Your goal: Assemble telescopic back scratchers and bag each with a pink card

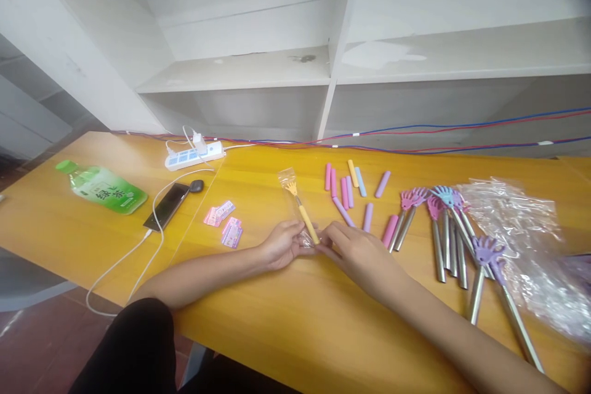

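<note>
A yellow back scratcher [305, 218] with a small hand-shaped head lies inside a clear plastic bag [287, 176], tilted, head end away from me. My left hand [285, 245] is closed around the bag's near part, thumb beside the yellow handle. From the right, my right hand [353, 249] has its fingers pinched together at the near end of the handle, where the bag film appears to be. Its fingertips are partly hidden. Beyond my right hand lie several loose foam sleeves [368, 217] in pink, purple, blue and yellow.
Metal back scratchers [447, 245] with coloured heads lie at the right, beside a heap of clear bags [521, 228]. Small printed cards [231, 232], a phone [167, 205] with a white cable, a green bottle [102, 188] and a power strip [194, 155] occupy the left. White shelving [240, 74] stands behind.
</note>
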`<state>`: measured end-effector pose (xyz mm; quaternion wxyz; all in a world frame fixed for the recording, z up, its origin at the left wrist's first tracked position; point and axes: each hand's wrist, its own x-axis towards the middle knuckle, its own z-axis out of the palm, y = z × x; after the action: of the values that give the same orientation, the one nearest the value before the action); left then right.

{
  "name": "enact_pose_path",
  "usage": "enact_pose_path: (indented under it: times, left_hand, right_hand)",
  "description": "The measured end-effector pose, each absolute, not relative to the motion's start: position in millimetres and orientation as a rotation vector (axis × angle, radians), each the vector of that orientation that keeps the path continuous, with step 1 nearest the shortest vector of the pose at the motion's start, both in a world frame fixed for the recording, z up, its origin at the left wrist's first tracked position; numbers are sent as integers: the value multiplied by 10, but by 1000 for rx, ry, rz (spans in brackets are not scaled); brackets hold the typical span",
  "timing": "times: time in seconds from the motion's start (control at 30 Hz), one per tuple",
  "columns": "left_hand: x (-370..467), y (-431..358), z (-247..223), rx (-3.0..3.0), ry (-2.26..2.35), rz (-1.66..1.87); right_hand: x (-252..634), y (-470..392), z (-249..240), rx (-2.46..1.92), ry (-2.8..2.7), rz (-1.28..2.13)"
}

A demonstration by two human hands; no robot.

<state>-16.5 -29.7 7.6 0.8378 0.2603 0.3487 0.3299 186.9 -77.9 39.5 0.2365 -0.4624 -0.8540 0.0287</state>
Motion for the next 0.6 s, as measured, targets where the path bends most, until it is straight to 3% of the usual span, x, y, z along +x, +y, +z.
enact_pose_path:
  times: [0.23,0.5,0.6]
  left_hand:
    - [-177,-307,63,560,735,689]
    - [-182,-240,76,587,673,725]
    - [-178,-239,89,618,691,713]
  right_hand:
    - [1889,-686,322,-1202,-2315,-75]
    - [2147,-678,703,-1216,-2463,613]
    - [2185,-665,678,-1130,-2524,656]
